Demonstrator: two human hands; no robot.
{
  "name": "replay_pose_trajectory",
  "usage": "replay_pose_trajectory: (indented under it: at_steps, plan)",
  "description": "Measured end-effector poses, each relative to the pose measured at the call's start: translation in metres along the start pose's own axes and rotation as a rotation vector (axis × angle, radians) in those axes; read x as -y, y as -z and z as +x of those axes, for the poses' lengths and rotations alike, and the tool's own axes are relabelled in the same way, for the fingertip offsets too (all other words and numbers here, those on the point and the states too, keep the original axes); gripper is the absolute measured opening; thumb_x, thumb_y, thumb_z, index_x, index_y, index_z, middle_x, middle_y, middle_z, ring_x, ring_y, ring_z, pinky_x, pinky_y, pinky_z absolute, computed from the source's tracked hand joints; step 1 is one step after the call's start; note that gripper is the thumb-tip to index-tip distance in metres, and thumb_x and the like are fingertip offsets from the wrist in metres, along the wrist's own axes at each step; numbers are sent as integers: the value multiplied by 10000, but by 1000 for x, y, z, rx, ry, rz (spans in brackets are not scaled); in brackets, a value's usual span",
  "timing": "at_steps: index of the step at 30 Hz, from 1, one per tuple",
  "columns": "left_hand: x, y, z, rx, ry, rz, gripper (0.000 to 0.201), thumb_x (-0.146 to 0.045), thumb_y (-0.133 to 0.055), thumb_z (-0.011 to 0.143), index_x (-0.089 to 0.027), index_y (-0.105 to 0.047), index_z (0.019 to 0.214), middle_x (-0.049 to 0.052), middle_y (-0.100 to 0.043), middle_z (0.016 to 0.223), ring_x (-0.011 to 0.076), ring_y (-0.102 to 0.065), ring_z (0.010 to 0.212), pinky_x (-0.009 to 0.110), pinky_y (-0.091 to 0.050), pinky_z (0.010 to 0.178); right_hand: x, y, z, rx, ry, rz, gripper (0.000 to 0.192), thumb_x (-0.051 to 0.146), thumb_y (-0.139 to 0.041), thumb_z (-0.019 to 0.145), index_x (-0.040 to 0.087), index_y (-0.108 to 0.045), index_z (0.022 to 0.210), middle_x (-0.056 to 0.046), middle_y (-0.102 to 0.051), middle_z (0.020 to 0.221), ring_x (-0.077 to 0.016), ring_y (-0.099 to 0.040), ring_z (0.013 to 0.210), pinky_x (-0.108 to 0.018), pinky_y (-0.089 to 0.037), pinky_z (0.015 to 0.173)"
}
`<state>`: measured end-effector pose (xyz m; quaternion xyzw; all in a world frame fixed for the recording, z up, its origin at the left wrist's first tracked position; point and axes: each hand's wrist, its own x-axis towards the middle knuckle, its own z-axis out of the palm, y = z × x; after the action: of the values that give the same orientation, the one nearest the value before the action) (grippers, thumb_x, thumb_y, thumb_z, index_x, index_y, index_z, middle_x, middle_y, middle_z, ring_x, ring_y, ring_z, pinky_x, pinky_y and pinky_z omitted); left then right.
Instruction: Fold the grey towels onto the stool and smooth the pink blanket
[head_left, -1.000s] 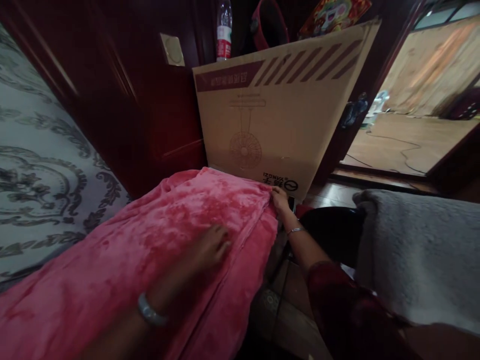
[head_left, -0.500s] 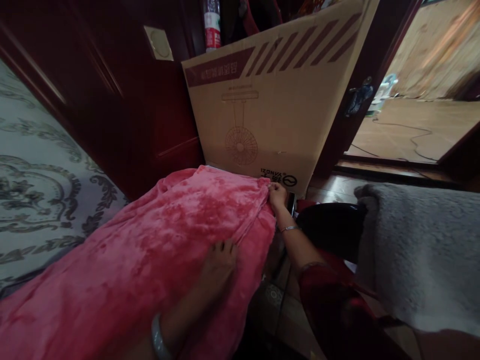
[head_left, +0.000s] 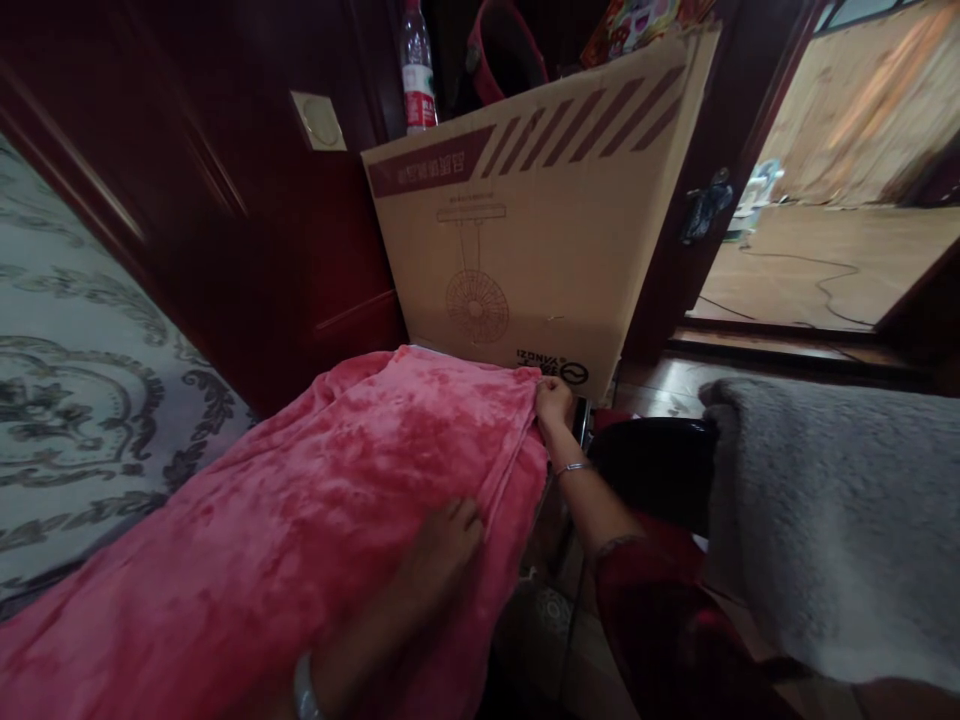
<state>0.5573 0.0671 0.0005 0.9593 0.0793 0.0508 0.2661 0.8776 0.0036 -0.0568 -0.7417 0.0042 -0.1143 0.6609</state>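
A pink plush blanket [head_left: 315, 500] lies spread over a surface in front of me. My left hand [head_left: 444, 550] rests flat on it near its right edge, fingers slightly apart, a pale bangle on the wrist. My right hand [head_left: 553, 402] pinches the blanket's far right corner, close to the foot of a cardboard fan box [head_left: 525, 230]. A thin bracelet sits on that wrist, and a dark red sleeve covers the forearm.
The cardboard box leans against a dark red wooden cabinet [head_left: 247, 230]. A plastic bottle [head_left: 417, 70] stands behind the box. A grey blanket [head_left: 832, 500] lies at the right. A patterned grey bedcover [head_left: 67, 400] is at the left. An open doorway [head_left: 832, 240] shows a wooden floor.
My left hand has slid along the blanket toward its right edge and nearer to me. My right hand stays on the far corner. The view has shifted slightly.
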Motion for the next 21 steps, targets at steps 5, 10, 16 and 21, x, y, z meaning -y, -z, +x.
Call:
replay_pose_trajectory:
  at_steps: [5, 10, 16, 21]
  plan:
    - [16, -20, 0, 55, -130, 261, 292, -108, -371, 946, -197, -642, 1005, 87, -659, 1238, 223, -594, 1130, 433, -495, 1011, 2, 7, -1, 17, 30, -89, 278, 288, -507, 767, 145, -721, 870, -104, -742, 868, -221, -643, 792, -276, -462, 716]
    - [34, -32, -10, -26, -278, 452, 378, -76, -397, 925, -208, -625, 1196, 77, -518, 1495, 250, -497, 1329, 481, -448, 1107, 5, 9, 1, 90, 63, -167, 265, 319, -535, 813, 140, -715, 888, -89, -734, 838, -208, -645, 755, -268, -461, 696]
    - [36, -35, -13, -116, -373, 388, 354, -74, -407, 929, -208, -643, 1157, 83, -553, 1465, 248, -508, 1312, 486, -437, 1093, 6, 4, 1, 111, 112, -278, 249, 258, -585, 797, 148, -684, 996, -110, -731, 945, -219, -657, 851, -292, -479, 800]
    - [35, -40, -9, -212, -372, 320, 258, -110, -456, 930, -204, -679, 1019, 103, -616, 1374, 257, -564, 1175, 476, -476, 994, 20, 10, -12, 107, 155, -342, 396, 230, -516, 818, 92, -628, 1172, -194, -689, 1105, -284, -633, 1044, -384, -469, 941]
